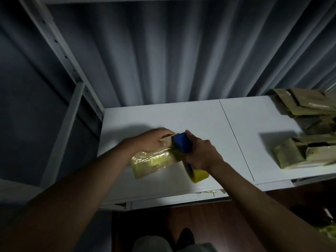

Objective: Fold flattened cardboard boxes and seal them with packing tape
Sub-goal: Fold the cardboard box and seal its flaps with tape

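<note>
Wide white table point(200, 120) in front of a ribbed grey curtain point(163, 51), a metal shelf post point(60, 46) running up the left, and over on the far right a heap of flattened cardboard boxes point(309, 128), well apart from the action. All the work sits at the near left part of the table.

There lies the box point(154, 161), small, folded up, shiny with yellowish tape across its near face. Its long axis runs from near-left up to far-right, and the far-right end is where both hands meet. The box rests on the table, tilted a touch, its low end nearest the person.

The left hand point(154, 139) comes in from the left and clamps over the far top edge of the box, fingers curled round the cardboard flap, thumb pressed on the side. That is the steadying hand, and it sits on the box itself.

The right hand point(201, 153) is wrapped tight round the handle of the tape dispenser point(181, 142), blue body up top, yellow tape roll point(198, 174) hanging below the wrist toward the table edge. The dispenser's head touches the box's right end, just beside the left fingertips.

So here is the hinge of it: the untaped run lies away from the dispenser down that long axis, toward the near-left. My read is that a pull along the box, with the left hand bracing, lays the next strip; whether the tape has bitten at that end, I cannot tell.
</note>
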